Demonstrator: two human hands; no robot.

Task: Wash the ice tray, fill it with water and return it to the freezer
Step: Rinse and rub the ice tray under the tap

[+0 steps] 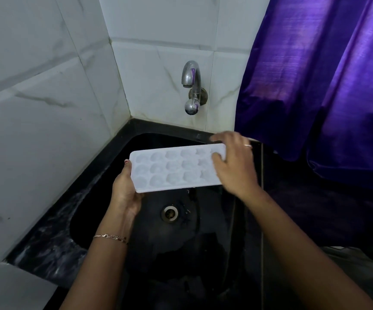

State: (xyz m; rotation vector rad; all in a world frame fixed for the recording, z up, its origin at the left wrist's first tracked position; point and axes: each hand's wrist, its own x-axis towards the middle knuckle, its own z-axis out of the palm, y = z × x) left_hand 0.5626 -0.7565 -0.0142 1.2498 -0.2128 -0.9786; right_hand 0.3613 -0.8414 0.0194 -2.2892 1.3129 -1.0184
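Observation:
A white ice tray point(172, 167) with several round hollows is held level above the black sink point(105, 198). My left hand point(125, 189) grips its left end, thumb on the rim and fingers underneath. My right hand point(232, 162) grips its right end, thumb on top in a hollow and fingers curled behind the far edge; it is a little blurred. The chrome tap point(191, 83) sticks out of the tiled wall above the tray, and no water runs from it.
The sink's metal drain point(169, 212) lies below the tray. White marbled tiles point(46, 108) close the left and back. A purple curtain point(326, 74) hangs at the right, over the black counter point(292, 198).

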